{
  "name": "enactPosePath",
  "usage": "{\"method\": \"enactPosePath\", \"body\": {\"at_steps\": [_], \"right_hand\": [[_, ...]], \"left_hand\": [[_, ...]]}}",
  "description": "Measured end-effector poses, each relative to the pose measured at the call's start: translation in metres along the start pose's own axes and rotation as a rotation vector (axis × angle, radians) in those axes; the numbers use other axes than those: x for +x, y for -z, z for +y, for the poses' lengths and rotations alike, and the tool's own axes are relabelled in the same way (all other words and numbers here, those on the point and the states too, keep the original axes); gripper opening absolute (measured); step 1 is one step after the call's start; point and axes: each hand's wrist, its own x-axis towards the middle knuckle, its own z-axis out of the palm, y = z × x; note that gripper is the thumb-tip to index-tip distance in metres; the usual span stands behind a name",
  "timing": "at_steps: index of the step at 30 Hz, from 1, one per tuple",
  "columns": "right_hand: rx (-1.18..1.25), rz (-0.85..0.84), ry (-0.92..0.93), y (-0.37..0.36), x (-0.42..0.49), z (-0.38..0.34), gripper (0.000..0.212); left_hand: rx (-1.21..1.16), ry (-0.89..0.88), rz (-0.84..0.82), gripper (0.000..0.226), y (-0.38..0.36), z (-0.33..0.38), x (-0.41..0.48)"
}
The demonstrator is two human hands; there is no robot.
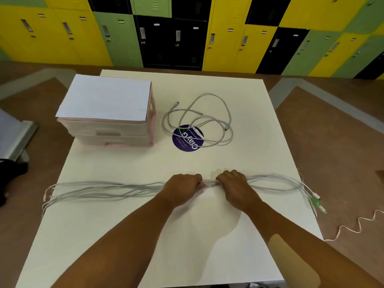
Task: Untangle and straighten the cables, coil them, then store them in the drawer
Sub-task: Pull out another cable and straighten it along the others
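A bundle of several grey and pink cables (108, 189) lies stretched straight from left to right across the white table (187, 235). My left hand (182, 187) and my right hand (234, 183) grip the bundle side by side at its middle, fingers curled round it. Its plug ends (315, 201) fan out at the table's right edge. A second grey cable (207, 119) lies loosely tangled farther back. The pink drawer unit (112, 129) stands at the back left, its drawers closed.
A round purple sticker (187, 140) lies under the tangled cable. A thin pink cable (353, 226) trails over the brown floor to the right. Yellow, green and black lockers (176, 32) line the back wall. A grey object (14, 134) sits at the left edge.
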Motion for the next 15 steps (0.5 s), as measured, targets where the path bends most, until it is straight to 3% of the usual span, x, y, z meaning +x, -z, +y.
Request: {"method": "enactPosePath", "body": {"at_steps": [15], "right_hand": [[0.091,0.015,0.024,0.003,0.010,0.001,0.024]], "left_hand": [[0.028,0.107,-0.008,0.028,0.038,-0.102,-0.084]]}}
